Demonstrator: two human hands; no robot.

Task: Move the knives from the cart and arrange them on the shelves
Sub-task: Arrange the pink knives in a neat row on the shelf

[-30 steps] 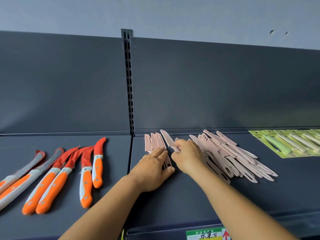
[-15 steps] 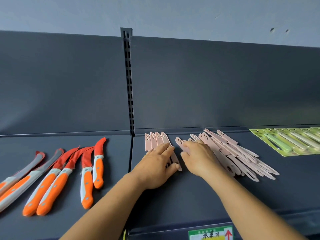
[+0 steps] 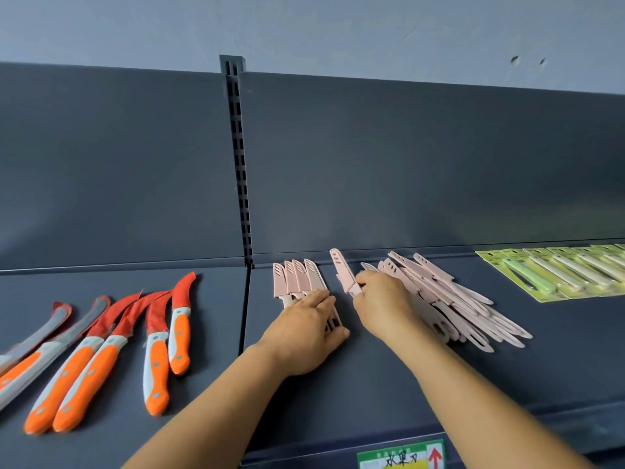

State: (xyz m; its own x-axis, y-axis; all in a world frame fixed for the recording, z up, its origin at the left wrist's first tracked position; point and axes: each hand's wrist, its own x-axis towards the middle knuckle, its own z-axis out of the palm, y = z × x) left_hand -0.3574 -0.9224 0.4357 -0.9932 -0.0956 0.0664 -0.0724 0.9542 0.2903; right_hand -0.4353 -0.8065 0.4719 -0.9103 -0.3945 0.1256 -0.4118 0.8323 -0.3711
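Several pink sheathed knives (image 3: 297, 279) lie side by side in a neat row on the dark shelf (image 3: 389, 384). My left hand (image 3: 307, 330) rests flat on their handles with straight fingers. My right hand (image 3: 382, 306) pinches one pink knife (image 3: 343, 270) and holds it tilted just right of the row. A loose heap of more pink knives (image 3: 449, 299) lies to the right of that hand, partly hidden under it.
Several orange-handled knives with red blade covers (image 3: 135, 343) lie on the left shelf section. Green carded peelers (image 3: 558, 275) sit at the far right. A slotted upright (image 3: 240, 164) divides the back panels. A price label (image 3: 402, 456) is on the front edge.
My right hand has lifted one pink knife out of the heap and brought it left toward the row. My left hand stays on the row's handles.
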